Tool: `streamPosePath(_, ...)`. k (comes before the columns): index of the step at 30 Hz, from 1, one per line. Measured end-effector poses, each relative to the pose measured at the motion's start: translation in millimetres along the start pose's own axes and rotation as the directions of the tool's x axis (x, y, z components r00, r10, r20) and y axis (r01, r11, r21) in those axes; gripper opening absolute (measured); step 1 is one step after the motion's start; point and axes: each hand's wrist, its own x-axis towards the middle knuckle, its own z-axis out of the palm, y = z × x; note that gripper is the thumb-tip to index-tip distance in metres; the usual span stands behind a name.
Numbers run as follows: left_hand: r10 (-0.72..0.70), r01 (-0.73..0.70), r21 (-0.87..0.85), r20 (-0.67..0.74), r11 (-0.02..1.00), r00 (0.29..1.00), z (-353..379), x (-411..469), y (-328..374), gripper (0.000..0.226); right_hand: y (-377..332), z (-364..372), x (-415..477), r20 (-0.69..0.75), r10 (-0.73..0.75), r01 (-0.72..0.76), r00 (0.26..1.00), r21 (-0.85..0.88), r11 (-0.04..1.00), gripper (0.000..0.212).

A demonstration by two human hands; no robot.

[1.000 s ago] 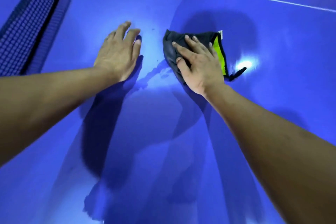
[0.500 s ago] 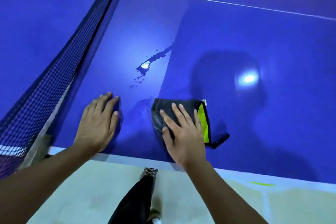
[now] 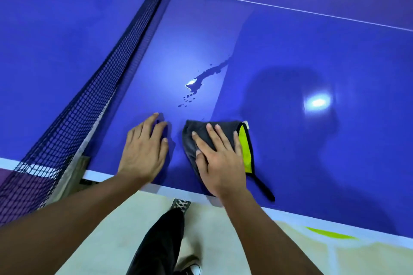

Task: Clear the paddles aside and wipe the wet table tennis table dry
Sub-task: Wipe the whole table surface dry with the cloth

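The blue table tennis table (image 3: 290, 51) fills most of the view, and the person stands at its long side edge, close to the net (image 3: 93, 96). The left hand (image 3: 143, 154) lies flat on the bare table surface with the fingers straight and slightly spread, and it holds nothing. It is between the net and the cloth (image 3: 189, 138). The right hand (image 3: 221, 163) presses down flat on the cloth, with fingers stretched out and a little apart, not curled around it. The cloth is folded and lies on the table just beside the near white edge. Its upper face is dark grey, a yellow-green side (image 3: 245, 152) shows at the right of the hand, and a black loop (image 3: 264, 190) sticks out from its corner toward the table edge. Farther in from the two hands there is a thin puddle of water (image 3: 201, 78) with several small drops below it, and one end of it shines. It is near the cloth but does not touch it. To the right, a bright reflection of a lamp (image 3: 317, 102) sits inside a large dark shadow on the surface. A white line (image 3: 290, 8) runs across the far part of the table. The metal net post (image 3: 76, 172) is fixed at the table edge, left of the left hand. Below the edge is a pale floor (image 3: 111, 241), with a leg in black trousers (image 3: 161, 241) and a dark shoe (image 3: 192, 269).
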Motion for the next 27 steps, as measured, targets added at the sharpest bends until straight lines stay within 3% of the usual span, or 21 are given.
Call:
streamPosePath(6, 0.064, -0.064, -0.018, 0.017, 0.998, 0.998, 10.1, 86.7, -3.0, 0.05, 33.7, 11.3, 77.1, 0.056, 0.119, -0.114, 0.991, -0.083, 0.99, 0.049)
streamPosePath(15, 0.16, -0.162, 0.082, 0.031, 0.983, 0.987, 19.7, 292.6, -15.7, 0.061, 135.9, 23.6, 266.5, 0.026, 0.257, -0.25, 0.966, -0.154, 0.956, 0.055)
streamPosePath(18, 0.126, -0.129, 0.095, 0.041, 0.987, 0.991, 22.0, 362.7, -30.2, 0.065, 172.4, 28.1, 331.0, 0.01, 0.321, -0.314, 0.947, -0.175, 0.933, 0.056)
streamPosePath(22, 0.032, -0.032, 0.027, -0.028, 0.999, 0.999, 27.3, 395.0, -40.5, 0.061, 220.2, 33.9, 410.7, -0.024, 0.425, -0.422, 0.905, -0.191, 0.886, 0.052)
streamPosePath(27, 0.044, -0.044, 0.009, -0.056, 0.999, 0.997, 25.0, 395.1, -36.1, 0.059, 240.5, 41.3, 495.4, -0.036, 0.569, -0.565, 0.821, -0.183, 0.804, 0.053)
